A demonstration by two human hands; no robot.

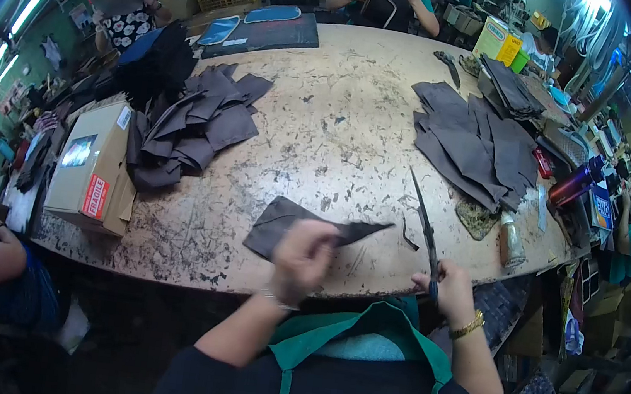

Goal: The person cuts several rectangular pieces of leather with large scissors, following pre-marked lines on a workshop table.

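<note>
My left hand (302, 256) is slightly blurred, its fingers closed over a dark grey-brown piece of fabric (272, 223) at the near edge of the table. A dark pointed end of material (367, 232) sticks out to the right of this hand. My right hand (451, 292) grips a pair of scissors (424, 213) by the handles. The long blades point away from me over the table and look nearly together. Between fabric and scissors lies a thin dark scrap (409, 234).
Dark fabric pieces are heaped at the left (211, 123) and right (477, 141). A cardboard box (90, 163) stands at the left edge. A stained pad (476, 218) and a wrapped bottle-like item (511, 246) lie at right. Across the table, a person (388, 1) handles a dark item.
</note>
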